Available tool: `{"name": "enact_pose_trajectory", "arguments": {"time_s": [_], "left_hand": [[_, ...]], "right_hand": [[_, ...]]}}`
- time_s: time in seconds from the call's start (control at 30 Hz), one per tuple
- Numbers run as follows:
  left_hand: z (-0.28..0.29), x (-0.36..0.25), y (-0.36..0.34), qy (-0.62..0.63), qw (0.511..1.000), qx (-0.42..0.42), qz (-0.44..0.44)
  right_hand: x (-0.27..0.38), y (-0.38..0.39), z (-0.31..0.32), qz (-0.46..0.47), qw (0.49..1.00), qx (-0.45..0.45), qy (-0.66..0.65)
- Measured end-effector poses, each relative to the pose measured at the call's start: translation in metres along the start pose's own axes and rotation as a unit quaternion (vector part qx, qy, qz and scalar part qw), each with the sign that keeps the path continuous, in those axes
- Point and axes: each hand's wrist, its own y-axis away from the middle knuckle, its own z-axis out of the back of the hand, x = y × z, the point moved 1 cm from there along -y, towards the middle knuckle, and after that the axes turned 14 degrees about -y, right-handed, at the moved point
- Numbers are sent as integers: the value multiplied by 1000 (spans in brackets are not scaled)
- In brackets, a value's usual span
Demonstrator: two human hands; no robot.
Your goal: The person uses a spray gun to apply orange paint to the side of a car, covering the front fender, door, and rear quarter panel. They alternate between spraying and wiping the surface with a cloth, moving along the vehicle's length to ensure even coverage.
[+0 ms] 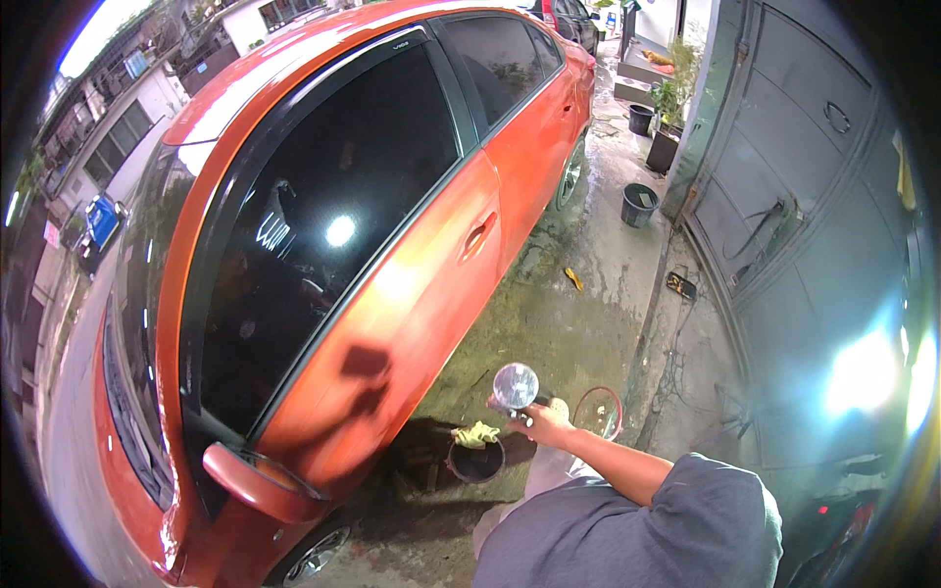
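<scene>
My right hand (542, 425) is closed around a clear, round-topped container (516, 385), held out in front of my body beside the orange car (431, 279). What is inside the container I cannot make out. A small pale yellowish thing (559, 407) shows next to the hand; its kind is unclear. Below and to the left of the hand stands a dark bucket (476, 474) with a yellow-green cloth (476, 435) draped over its far rim. Just right of the hand, a round red rim (619, 412) is partly hidden by my forearm. My left hand does not show.
The car's side mirror (263, 484) sticks out at lower left. Along the wet concrete lie a small yellow thing (573, 279) and a dark flat object (681, 285). Black buckets (639, 204) and a potted plant (670, 103) stand farther off. A grey metal gate (784, 147) bounds the right.
</scene>
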Motion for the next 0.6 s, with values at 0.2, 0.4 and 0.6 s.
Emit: {"name": "enact_pose_trajectory", "arguments": {"time_s": [0.2, 0.4, 0.6], "left_hand": [[29, 61, 4, -68, 996, 59, -6], [105, 44, -14, -53, 990, -121, -41], [114, -2, -9, 39, 983, -148, -97]], "right_hand": [[-21, 73, -90, 111, 991, 68, 37], [13, 122, -105, 101, 965, 213, 118], [29, 113, -121, 170, 927, 297, 154]]}}
